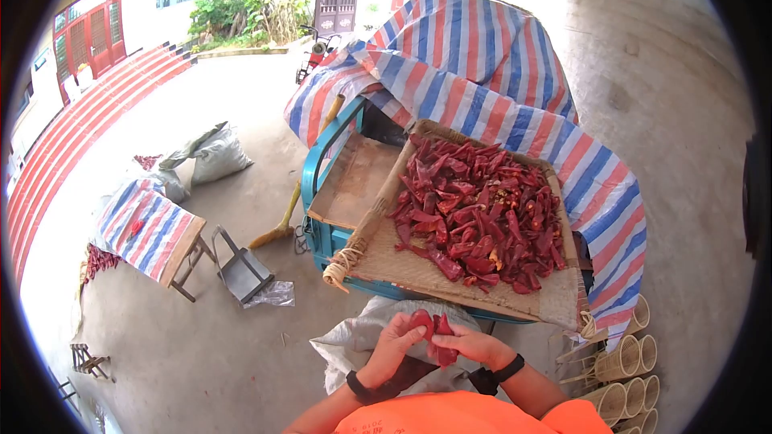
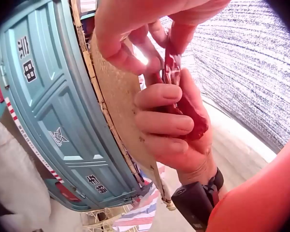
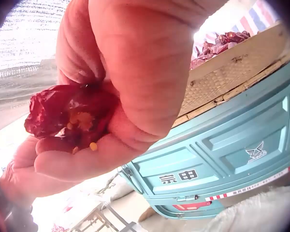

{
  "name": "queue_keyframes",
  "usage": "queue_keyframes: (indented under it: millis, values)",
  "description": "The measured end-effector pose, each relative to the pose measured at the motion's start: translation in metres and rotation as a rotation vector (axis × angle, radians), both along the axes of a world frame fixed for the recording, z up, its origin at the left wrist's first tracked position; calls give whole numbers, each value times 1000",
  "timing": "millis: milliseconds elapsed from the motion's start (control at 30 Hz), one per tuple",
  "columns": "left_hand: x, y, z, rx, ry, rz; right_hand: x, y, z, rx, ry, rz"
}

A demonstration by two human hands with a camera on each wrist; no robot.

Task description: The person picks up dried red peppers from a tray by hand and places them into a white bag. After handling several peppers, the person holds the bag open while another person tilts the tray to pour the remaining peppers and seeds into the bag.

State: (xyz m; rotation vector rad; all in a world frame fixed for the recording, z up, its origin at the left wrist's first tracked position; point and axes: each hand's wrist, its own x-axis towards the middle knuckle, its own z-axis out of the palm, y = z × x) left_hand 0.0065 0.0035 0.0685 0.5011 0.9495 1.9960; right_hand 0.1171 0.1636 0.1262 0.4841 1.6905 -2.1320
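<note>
In front of my body, above a white woven sack, both hands are close together on a dried red chili pepper. My left hand pinches one part of it between thumb and fingers. My right hand grips the other part, its fingers curled round the skin in the left wrist view. Seen from the right wrist, the wrinkled chili gapes open, with an orange inside and a few pale seeds at the fingers. Just ahead, a woven tray bears a heap of red chilies.
The tray rests on a blue cargo tricycle, partly under a striped tarp. Wicker baskets stand at the right. Leftward are a broom, a grey dustpan, a cloth-covered table and full sacks.
</note>
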Motion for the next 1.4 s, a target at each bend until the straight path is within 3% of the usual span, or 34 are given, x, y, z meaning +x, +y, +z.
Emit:
queue_keyframes:
  millis: [200, 300, 400, 500, 600, 667, 733, 800, 900, 1033, 1100, 1200, 1233, 1267, 1300, 1400]
  values:
    - [-2, -8, 0, -26, -2, 79, 4, 9, -19, 121, -40, -131]
    - [6, -9, -43, -227, 298, 42, 12, 13, -19, 197, -48, -151]
    - [4, -21, -57, -636, 867, -150, 17, 16, -20, 294, -6, -130]
    - [6, -16, -123, -573, 913, -228, 18, 12, -32, 385, 35, -117]
    - [22, -9, -149, -597, 1213, -23, 16, -1, -40, 659, 102, -111]
    - [25, 5, -147, -283, 523, -364, 14, -11, -50, 868, 157, -114]
    - [27, 11, -121, -121, 142, -494, 10, -15, -67, 1039, 209, -126]
    - [31, 8, -90, -115, 90, -454, 6, -22, -62, 1089, 192, -136]
    - [32, 7, -94, -236, 165, -352, 8, -21, -60, 1089, 181, -130]
    - [25, -7, -82, -270, 155, -366, 17, -21, -59, 1032, 197, -105]
    - [16, -22, -43, -403, 200, -429, 19, -20, -54, 1056, 195, -150]
    - [15, -30, -75, -507, 340, -254, 24, -13, -55, 1130, 211, -221]
    - [11, -35, -67, -619, 489, -243, 25, -8, -56, 1130, 208, -248]
    - [12, -37, -90, -690, 599, -200, 27, -7, -56, 1129, 205, -276]
    - [11, -39, -123, -736, 814, -187, 28, -6, -53, 1118, 189, -293]
    - [16, -44, -138, -829, 1001, -205, 30, -7, -50, 1065, 188, -335]
